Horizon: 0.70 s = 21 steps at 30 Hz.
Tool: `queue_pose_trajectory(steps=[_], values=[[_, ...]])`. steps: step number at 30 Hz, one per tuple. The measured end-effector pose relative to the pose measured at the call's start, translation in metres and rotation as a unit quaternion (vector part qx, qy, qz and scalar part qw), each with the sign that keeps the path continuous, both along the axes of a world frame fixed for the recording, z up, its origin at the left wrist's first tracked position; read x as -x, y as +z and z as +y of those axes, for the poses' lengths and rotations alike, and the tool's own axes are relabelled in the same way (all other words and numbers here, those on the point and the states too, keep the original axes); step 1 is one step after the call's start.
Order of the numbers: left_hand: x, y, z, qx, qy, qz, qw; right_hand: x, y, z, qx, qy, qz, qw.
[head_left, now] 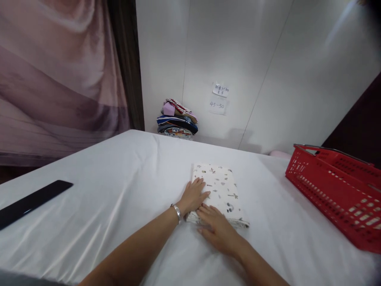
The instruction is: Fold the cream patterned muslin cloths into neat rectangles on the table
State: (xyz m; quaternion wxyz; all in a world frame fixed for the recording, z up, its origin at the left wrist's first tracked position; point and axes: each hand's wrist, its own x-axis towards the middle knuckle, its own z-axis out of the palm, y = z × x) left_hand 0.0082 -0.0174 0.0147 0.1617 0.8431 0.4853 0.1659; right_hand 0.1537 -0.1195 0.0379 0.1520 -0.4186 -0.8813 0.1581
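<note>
White cloth (pixel 222 186) (partly hidden), cropped basket (pixel 330 190)

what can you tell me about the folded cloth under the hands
The folded cloth is whitish, printed with small motifs, some like palm trees, mostly grey and brown. It looks like soft fabric, folded into a rectangle; layers show at its near edge. It lies flat on the white sheet, the left hand on its left side, the right hand at its near left corner.

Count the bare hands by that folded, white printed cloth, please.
2: the left hand, with a silver bracelet, lies on the cloth; the right hand is at its near edge. No others show.
</note>
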Motion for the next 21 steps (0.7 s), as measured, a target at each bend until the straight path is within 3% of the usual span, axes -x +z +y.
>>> queue_pose_trajectory(steps=[2, 6, 10, 13, 17, 21], values=[[-0.001, -0.002, 0.0, -0.008, 0.002, 0.015, 1.0, -0.015, 0.005, 0.012, -0.01, -0.019, 0.031, 0.999], [-0.003, -0.005, 0.0, -0.025, 0.008, 0.035, 0.999, -0.051, 0.004, 0.069, -0.055, -0.16, 0.049, 0.984], [-0.004, -0.007, 0.002, -0.027, 0.01, 0.042, 0.999, -0.079, -0.014, 0.134, -0.055, -0.251, -0.011, 0.966], [-0.004, -0.008, 0.003, -0.019, 0.007, 0.038, 0.999, -0.09, -0.032, 0.163, -0.028, -0.257, -0.016, 0.966], [-0.004, -0.006, 0.003, -0.005, 0.005, 0.031, 1.0, -0.099, -0.043, 0.169, 0.037, -0.27, 0.069, 0.96], [-0.004, -0.007, 0.002, -0.001, 0.003, 0.019, 1.0, -0.107, -0.041, 0.146, 0.08, -0.316, 0.117, 0.938]])
